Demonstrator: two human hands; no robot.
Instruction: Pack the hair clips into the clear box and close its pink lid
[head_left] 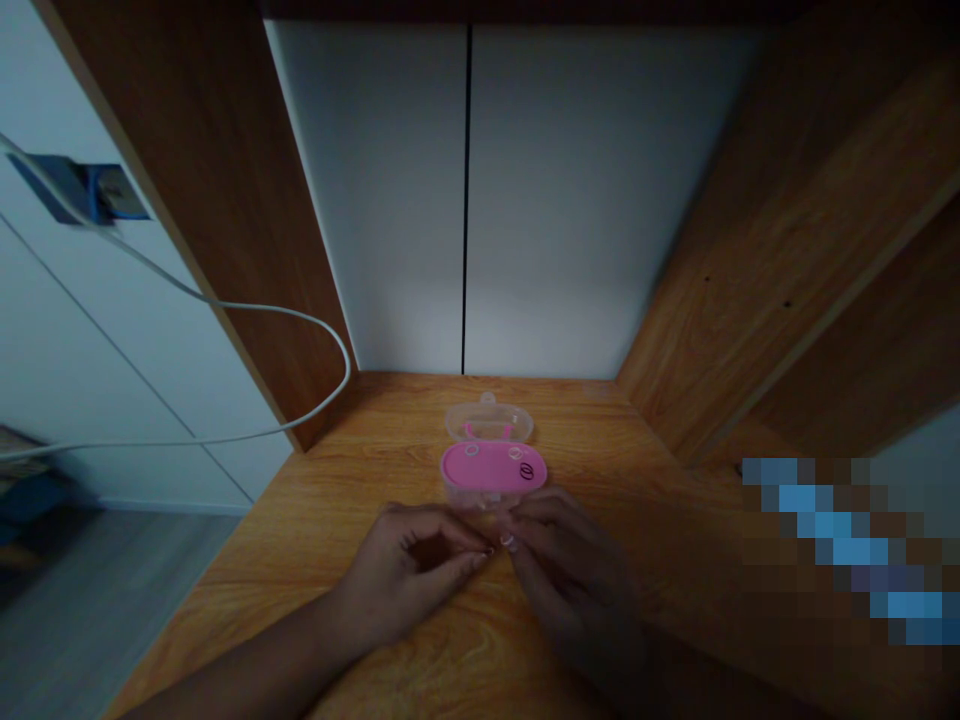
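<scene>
An oval case with a pink tray stands on the wooden table, its clear lid swung up and back. Small thin loops that look like elastic hair bands lie on the pink surface: a dark band and pale ones. Just in front of the case, my left hand is closed in a pinch, and whatever its fingertips hold is too small to name. Close beside it, the thumb and fingers of my right hand are closed on a small pale loop. Fingertips of both hands nearly meet.
The wooden tabletop is bounded by a white back panel and wooden side panels. A white cable loops in from the left. At right lies a blurred-out patch. A blue wall box sits at upper left.
</scene>
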